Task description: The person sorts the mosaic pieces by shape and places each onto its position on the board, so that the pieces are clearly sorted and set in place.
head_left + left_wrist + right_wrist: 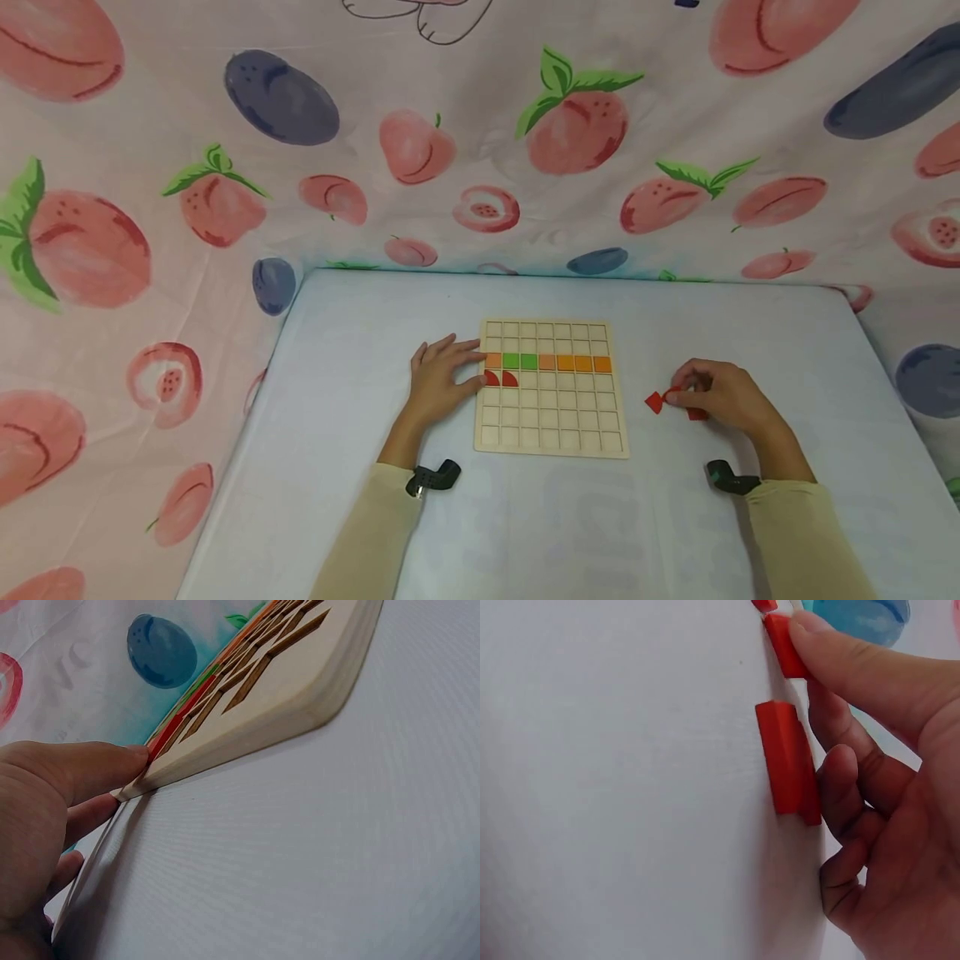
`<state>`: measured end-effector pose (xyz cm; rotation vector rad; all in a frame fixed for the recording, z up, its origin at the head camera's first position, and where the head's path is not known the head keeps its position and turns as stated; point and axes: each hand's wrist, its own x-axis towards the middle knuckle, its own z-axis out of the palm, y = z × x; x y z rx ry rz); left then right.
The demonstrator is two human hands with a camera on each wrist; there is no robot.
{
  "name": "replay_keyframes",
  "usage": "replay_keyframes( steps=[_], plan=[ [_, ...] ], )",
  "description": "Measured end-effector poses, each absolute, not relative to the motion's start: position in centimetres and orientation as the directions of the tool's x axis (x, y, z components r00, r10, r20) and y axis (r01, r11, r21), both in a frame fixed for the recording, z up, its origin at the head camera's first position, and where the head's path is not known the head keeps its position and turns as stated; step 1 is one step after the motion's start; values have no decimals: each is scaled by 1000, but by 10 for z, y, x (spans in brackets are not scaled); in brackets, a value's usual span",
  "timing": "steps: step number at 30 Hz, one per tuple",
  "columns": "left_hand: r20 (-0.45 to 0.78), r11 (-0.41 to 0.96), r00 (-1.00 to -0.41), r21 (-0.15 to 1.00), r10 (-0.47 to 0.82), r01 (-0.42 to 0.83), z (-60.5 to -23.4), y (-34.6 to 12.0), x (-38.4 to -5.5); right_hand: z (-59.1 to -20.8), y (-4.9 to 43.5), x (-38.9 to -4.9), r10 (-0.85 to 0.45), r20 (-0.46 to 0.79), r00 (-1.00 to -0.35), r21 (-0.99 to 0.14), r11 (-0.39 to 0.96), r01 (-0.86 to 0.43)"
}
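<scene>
Coloured tiles (547, 362) in gridded board (551, 452)

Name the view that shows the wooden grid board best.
The head view: nearly the whole board shows from above, the left hand covering only a little of one side. The left wrist view has it at a steep slant, cut off at the top; the right wrist view lacks it.

Fruit-printed cloth (420, 79) — behind a white table (337, 375).
</scene>
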<state>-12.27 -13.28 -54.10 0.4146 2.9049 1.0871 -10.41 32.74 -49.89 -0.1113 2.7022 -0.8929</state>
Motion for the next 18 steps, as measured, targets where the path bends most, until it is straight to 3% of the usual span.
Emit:
replay_keyframes(
  steps=[7,18],
  plan=[
    [72,726,-965,646,251,237,-539,-132,-122,-493,318,-104,-127,-228,-965,-576,817,28],
    [68,730,-966,643,249,233,-538,-132,-122,-497,281,-114,-138,-132,-982,-667,745,-15]
  ],
)
